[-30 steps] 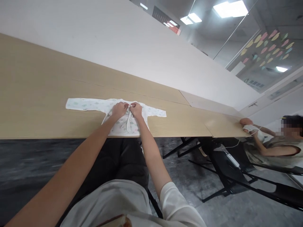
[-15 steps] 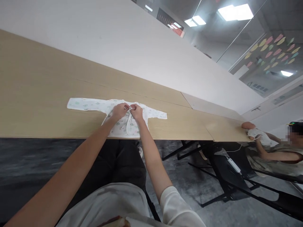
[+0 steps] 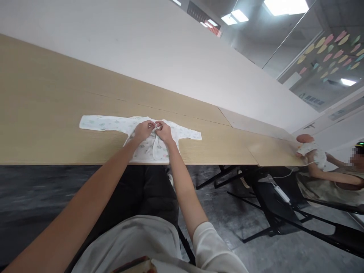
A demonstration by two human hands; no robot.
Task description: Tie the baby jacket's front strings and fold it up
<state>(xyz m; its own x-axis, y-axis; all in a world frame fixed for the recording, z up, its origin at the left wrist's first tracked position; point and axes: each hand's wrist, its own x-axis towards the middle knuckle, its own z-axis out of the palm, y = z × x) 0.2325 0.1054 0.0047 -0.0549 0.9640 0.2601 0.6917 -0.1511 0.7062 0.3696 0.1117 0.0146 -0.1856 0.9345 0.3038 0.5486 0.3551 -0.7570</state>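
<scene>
A small white baby shirt with a pale print lies flat on the wooden table, sleeves spread to both sides. Its lower hem reaches the table's near edge. My left hand is closed in a pinch at the neckline, over the shirt's upper middle. Right beside it, my right hand pinches the same spot, the fingertips of both almost meeting. Between them a bit of white cloth or tie shows, too small to make out clearly. Below the hands, the curved front flap overlaps the shirt's body.
A white partition rises behind the table. At the far right a seated person holds a doll in white clothing at the table's end. Black folding chairs stand to the right, one with a white power strip on it.
Both hands stay pinched together at the neckline, with only slight finger movement. The view has shifted a little. At the far right, the other person's doll is more upright.
</scene>
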